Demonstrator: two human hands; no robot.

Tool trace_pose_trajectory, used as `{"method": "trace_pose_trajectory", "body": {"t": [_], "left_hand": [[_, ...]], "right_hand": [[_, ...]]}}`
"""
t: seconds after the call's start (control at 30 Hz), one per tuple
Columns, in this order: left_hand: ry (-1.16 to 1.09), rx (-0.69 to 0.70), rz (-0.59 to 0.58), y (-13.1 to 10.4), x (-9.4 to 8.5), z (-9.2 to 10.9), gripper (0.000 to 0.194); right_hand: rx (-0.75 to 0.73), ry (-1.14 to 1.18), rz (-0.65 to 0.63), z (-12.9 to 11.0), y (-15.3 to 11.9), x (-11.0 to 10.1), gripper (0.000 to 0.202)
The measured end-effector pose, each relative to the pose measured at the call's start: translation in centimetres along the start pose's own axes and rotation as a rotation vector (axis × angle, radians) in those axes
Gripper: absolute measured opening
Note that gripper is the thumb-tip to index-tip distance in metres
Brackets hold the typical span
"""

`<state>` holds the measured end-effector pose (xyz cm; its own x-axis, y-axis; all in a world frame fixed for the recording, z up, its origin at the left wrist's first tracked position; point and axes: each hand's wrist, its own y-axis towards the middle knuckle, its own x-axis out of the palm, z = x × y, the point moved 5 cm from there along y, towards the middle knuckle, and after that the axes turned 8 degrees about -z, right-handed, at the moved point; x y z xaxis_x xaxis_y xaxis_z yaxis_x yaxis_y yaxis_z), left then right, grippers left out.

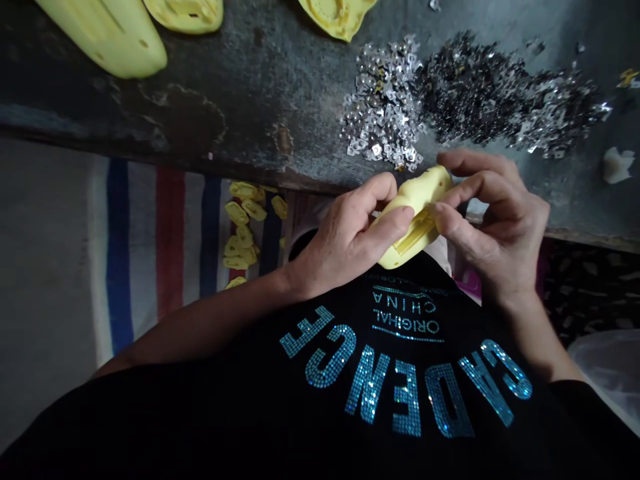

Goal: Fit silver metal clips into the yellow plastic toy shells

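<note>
My left hand (353, 233) grips a yellow plastic casing (407, 241) just in front of my chest, thumb on its near face and fingers behind. A long slot is visible in the casing's upward side. At the casing's right end, my right hand (493, 213) has its thumb and index finger pinched close against the slot. Whatever those fingertips hold, if anything, is hidden. Just beyond both hands, a heap of small shiny metal clips (383, 100) lies on the dark workbench (240, 127).
Darker metal pieces (470, 87) spread to the right of the shiny heap. More yellow casings (107, 33) lie along the bench's far side. Below the bench edge, several yellow parts (243, 243) rest on a striped sheet (170, 233). A white scrap (617, 165) sits at the right.
</note>
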<state>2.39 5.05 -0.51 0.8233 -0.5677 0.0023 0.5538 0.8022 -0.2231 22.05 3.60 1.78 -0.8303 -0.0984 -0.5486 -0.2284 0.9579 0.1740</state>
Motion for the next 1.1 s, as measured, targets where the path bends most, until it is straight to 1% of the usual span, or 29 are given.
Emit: {"method": "trace_pose_trajectory", "body": {"t": [0.23,0.43,0.53,0.63,0.7,0.8,0.9,1.0,1.1], "left_hand": [[-0.035,0.031,-0.021,0.0,-0.1,0.1,0.03],[-0.091,-0.001,-0.005,0.2,0.0,0.1,0.029],[-0.171,-0.055,-0.01,0.3,0.1,-0.2,0.03],[-0.283,-0.091,-0.037,0.5,0.3,-0.8,0.031],[-0.356,-0.091,-0.053,0.5,0.4,-1.2,0.031],[-0.398,-0.1,-0.067,0.6,0.6,-1.5,0.031],[-0.379,-0.112,-0.076,0.5,0.6,-1.4,0.032],[-0.369,-0.108,-0.075,0.3,0.7,-1.2,0.032],[-0.363,-0.111,-0.072,0.2,0.7,-1.1,0.031]], "right_hand": [[0.001,0.065,0.035,0.5,0.0,0.4,0.018],[-0.004,0.04,0.03,0.4,-0.1,0.5,0.012],[0.005,0.048,0.062,0.1,-0.5,0.1,0.012],[0.0,0.006,0.117,-0.1,-1.3,-0.7,0.004],[-0.024,-0.106,0.129,-0.4,-1.9,-1.2,0.018],[-0.098,-0.347,0.081,-0.8,-2.8,-1.2,0.04],[-0.175,-0.523,0.089,-1.1,-3.3,-1.0,0.045],[-0.223,-0.558,0.099,-0.9,-3.8,-0.7,0.053],[-0.193,-0.457,0.055,-0.1,-4.2,-0.5,0.056]]}}
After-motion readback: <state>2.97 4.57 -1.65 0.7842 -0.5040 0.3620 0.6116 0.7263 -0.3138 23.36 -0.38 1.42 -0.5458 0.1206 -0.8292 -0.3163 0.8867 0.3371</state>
